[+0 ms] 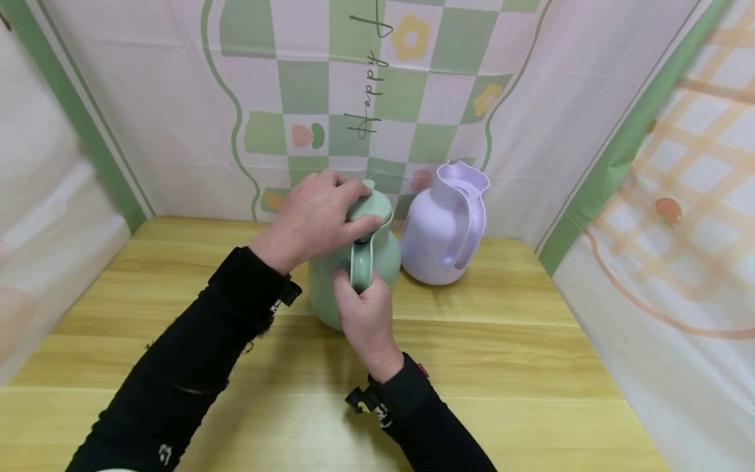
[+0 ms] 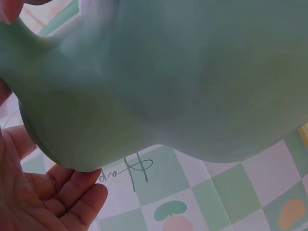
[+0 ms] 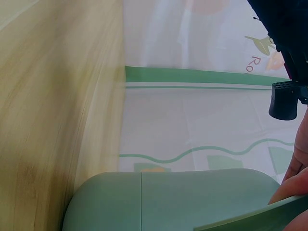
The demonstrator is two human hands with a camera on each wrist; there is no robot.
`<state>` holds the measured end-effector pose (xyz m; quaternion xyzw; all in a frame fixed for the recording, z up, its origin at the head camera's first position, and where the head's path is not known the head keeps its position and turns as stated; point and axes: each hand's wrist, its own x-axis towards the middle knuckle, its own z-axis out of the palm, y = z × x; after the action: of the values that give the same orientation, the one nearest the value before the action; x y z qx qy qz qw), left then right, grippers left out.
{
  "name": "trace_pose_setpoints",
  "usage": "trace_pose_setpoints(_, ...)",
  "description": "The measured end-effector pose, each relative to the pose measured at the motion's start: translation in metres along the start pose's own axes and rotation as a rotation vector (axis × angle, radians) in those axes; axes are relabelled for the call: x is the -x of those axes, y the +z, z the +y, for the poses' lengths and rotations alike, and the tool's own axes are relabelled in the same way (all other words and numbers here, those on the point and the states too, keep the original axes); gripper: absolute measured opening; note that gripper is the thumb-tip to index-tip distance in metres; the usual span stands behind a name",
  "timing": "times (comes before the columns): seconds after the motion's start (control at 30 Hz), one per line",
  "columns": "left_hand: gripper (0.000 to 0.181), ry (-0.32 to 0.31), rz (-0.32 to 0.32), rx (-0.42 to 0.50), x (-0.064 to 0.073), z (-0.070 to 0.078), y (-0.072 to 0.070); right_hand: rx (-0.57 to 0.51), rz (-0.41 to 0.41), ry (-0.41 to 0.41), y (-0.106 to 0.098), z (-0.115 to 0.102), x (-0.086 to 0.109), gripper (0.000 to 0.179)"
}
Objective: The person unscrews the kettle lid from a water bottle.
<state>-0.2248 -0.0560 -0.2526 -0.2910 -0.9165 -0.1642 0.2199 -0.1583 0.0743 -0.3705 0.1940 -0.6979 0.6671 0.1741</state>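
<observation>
A pale green thermos jug (image 1: 326,298) stands upright on the table, its handle (image 1: 362,264) facing me. My left hand (image 1: 312,216) reaches over from the left and grips the round green lid (image 1: 373,207), thumb on the near side and fingers on the far side. From below, the left wrist view shows its fingers (image 2: 79,192) at the rim of the jug's top. My right hand (image 1: 370,321) holds the lower part of the handle, with the thumb along its left side. In the right wrist view, the jug's body (image 3: 192,197) lies beyond the handle (image 3: 255,220).
A lilac jug (image 1: 433,229) of similar shape stands close on the right, handle turned toward the front right. The wooden table (image 1: 501,367) ends at a printed cloth backdrop (image 1: 171,131), with cloth walls on both sides.
</observation>
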Motion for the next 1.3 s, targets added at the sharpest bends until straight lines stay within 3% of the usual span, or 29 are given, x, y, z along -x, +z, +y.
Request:
trace_pose_setpoints(0.37,0.052,-0.061,0.044,-0.038,0.000,0.004,0.005,0.004,-0.004,0.008,0.000,0.001,0.000,0.046)
trace_pose_setpoints(0.67,0.060,-0.154,0.061,-0.081,-0.001,0.013,0.006,0.008,-0.006,0.005,-0.001,0.001,0.000,0.045)
trace_pose_setpoints(1.03,0.060,-0.176,0.103,-0.117,0.001,0.018,0.007,0.023,0.000,-0.012,0.000,0.003,0.000,0.045)
trace_pose_setpoints(1.3,0.061,-0.125,0.123,-0.161,0.003,0.020,0.005,0.018,-0.006,-0.016,0.000,0.002,0.001,0.046)
